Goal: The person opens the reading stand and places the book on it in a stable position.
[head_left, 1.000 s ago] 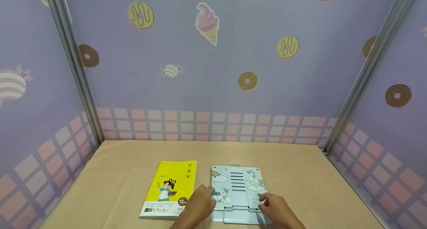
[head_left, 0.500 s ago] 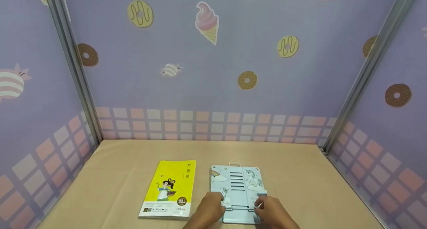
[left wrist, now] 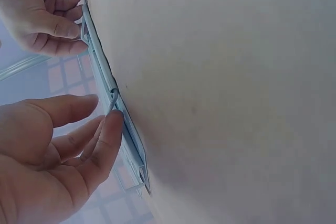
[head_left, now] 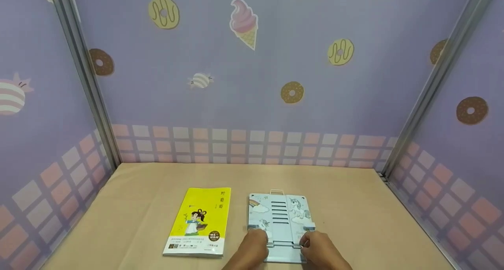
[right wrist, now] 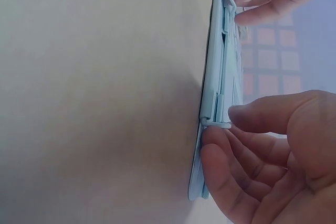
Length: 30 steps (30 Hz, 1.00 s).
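Observation:
A light blue book stand [head_left: 280, 232] with unicorn and rainbow prints lies flat on the table, its slotted panel facing up. My left hand [head_left: 254, 244] is at the left of its front ledge, fingers curled about a bent wire arm [left wrist: 113, 98]; the thumb sits just off the wire in the left wrist view. On the right side, my right hand [head_left: 321, 248] pinches the matching wire arm [right wrist: 216, 125] between thumb and fingers. Left of the stand lies a yellow book [head_left: 201, 220] with a cartoon girl on its cover, untouched.
A beige cloth covers the table [head_left: 346, 207]. Purple patterned panels [head_left: 252, 104] rise at the back and both sides, with metal posts [head_left: 84, 77] at the corners. A thin wire loop [head_left: 277, 191] sticks out past the stand's far edge.
Both hands have come closer together over the front ledge, the left one moving right from the stand's left edge. The wire arms over the ledge are now partly covered by the hands.

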{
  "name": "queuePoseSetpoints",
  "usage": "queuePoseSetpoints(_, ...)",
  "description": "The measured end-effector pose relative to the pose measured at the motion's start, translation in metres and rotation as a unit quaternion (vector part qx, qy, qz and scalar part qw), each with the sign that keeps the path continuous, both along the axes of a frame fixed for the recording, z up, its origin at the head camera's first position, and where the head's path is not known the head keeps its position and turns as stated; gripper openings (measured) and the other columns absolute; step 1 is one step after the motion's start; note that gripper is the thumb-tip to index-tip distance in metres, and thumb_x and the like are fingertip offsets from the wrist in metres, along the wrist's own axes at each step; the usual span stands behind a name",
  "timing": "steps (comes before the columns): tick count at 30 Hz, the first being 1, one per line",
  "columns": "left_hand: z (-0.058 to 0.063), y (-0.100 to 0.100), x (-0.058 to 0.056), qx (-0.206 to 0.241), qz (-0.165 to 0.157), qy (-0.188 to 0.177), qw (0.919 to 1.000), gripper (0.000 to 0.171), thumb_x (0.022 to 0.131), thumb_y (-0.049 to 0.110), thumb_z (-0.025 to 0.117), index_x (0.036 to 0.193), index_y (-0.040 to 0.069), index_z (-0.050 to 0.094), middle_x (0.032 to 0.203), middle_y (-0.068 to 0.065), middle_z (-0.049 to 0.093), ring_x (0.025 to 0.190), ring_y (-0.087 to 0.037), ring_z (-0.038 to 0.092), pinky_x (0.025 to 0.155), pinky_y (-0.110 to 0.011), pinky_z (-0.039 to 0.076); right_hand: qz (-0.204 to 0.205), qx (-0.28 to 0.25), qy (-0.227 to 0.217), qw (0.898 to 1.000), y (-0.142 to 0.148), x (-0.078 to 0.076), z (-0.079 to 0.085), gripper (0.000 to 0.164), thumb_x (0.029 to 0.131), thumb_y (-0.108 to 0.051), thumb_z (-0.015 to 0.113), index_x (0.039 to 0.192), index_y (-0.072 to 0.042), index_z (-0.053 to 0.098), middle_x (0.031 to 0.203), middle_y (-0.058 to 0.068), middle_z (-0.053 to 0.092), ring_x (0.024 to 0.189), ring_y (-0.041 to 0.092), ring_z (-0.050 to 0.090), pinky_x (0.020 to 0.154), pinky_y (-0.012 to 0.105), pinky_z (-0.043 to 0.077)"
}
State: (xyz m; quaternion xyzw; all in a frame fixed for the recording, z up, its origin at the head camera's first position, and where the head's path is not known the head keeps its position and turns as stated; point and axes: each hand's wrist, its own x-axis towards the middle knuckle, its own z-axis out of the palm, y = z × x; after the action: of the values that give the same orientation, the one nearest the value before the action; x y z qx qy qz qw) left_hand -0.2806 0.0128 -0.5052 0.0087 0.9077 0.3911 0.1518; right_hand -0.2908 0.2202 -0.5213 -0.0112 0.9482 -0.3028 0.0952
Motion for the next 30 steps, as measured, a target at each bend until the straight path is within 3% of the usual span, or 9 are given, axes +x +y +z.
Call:
queuePoseSetpoints(4, 0.0001, 0.0033, 0.0005, 0.008, 0.037, -0.022, 0.9990, 0.024, 0.074, -0.022, 0.044, 0.094, -0.010, 0.050, 0.080, -0.016, 0.050, 0.075, -0.025, 0.055, 0.073, -0.041, 0.051, -0.010, 0.005, 0.008, 1.000, -0.0020, 0.0002, -0.0008, 0.008, 0.075, 0.000, 0.065, 0.080, -0.006, 0.067, 0.073, 0.004, 0.063, 0.067, 0.014, 0.057, 0.059, 0.027, 0.048)
queuePoseSetpoints(10, -0.0031, 0.0051, -0.0015, 0.015, 0.004, 0.030, 0.9994, 0.024, 0.076, -0.021, 0.046, 0.098, -0.012, 0.051, 0.080, -0.016, 0.050, 0.075, -0.025, 0.055, 0.065, -0.040, 0.050, -0.039, 0.012, -0.004, 0.999, -0.0058, 0.0022, 0.0007, 0.011, 0.073, 0.005, 0.066, 0.078, -0.005, 0.065, 0.073, 0.004, 0.062, 0.066, 0.015, 0.056, 0.058, 0.027, 0.047)
queuePoseSetpoints(12, -0.0043, 0.0049, -0.0011, 0.043, 0.000, 0.032, 0.9986, 0.023, 0.078, -0.020, 0.044, 0.099, -0.011, 0.050, 0.081, -0.016, 0.051, 0.075, -0.024, 0.055, 0.065, -0.040, 0.049, -0.043, 0.015, -0.005, 0.999, -0.0063, 0.0030, 0.0007, 0.012, 0.073, 0.006, 0.066, 0.078, -0.005, 0.065, 0.073, 0.003, 0.061, 0.066, 0.015, 0.055, 0.057, 0.026, 0.046)
queuePoseSetpoints(19, -0.0049, 0.0031, 0.0017, 0.085, 0.030, -0.002, 0.9959, 0.027, 0.084, -0.014, 0.045, 0.110, -0.007, 0.046, 0.093, -0.014, 0.048, 0.090, -0.025, 0.052, 0.084, -0.042, 0.046, -0.047, 0.015, 0.000, 0.999, -0.0063, 0.0038, 0.0000, 0.013, 0.074, 0.006, 0.065, 0.078, -0.007, 0.064, 0.073, 0.003, 0.060, 0.067, 0.016, 0.054, 0.056, 0.026, 0.043)
queuePoseSetpoints(22, -0.0037, 0.0025, 0.0023, 0.054, 0.013, 0.023, 0.9982, 0.029, 0.079, -0.019, 0.042, 0.106, -0.008, 0.048, 0.089, -0.015, 0.048, 0.084, -0.026, 0.052, 0.076, -0.042, 0.048, -0.041, 0.029, 0.008, 0.999, -0.0068, 0.0030, 0.0002, 0.011, 0.075, 0.004, 0.065, 0.079, -0.006, 0.065, 0.072, 0.002, 0.059, 0.066, 0.015, 0.053, 0.056, 0.025, 0.044)
queuePoseSetpoints(26, -0.0034, 0.0013, 0.0012, 0.031, 0.003, 0.039, 0.9988, 0.027, 0.077, -0.020, 0.042, 0.099, -0.007, 0.050, 0.085, -0.013, 0.047, 0.082, -0.025, 0.050, 0.076, -0.040, 0.046, -0.036, 0.052, 0.013, 0.998, -0.0083, 0.0021, 0.0013, 0.011, 0.076, 0.003, 0.065, 0.081, -0.007, 0.066, 0.071, 0.001, 0.060, 0.066, 0.014, 0.053, 0.057, 0.026, 0.044)
queuePoseSetpoints(30, -0.0056, 0.0001, 0.0023, 0.094, 0.024, 0.000, 0.9953, 0.023, 0.085, -0.012, 0.045, 0.106, -0.003, 0.047, 0.093, -0.012, 0.045, 0.092, -0.024, 0.049, 0.092, -0.042, 0.041, -0.043, 0.048, -0.004, 0.998, -0.0085, 0.0018, 0.0016, 0.011, 0.078, 0.001, 0.066, 0.083, -0.008, 0.067, 0.074, 0.001, 0.060, 0.069, 0.015, 0.054, 0.059, 0.027, 0.046)
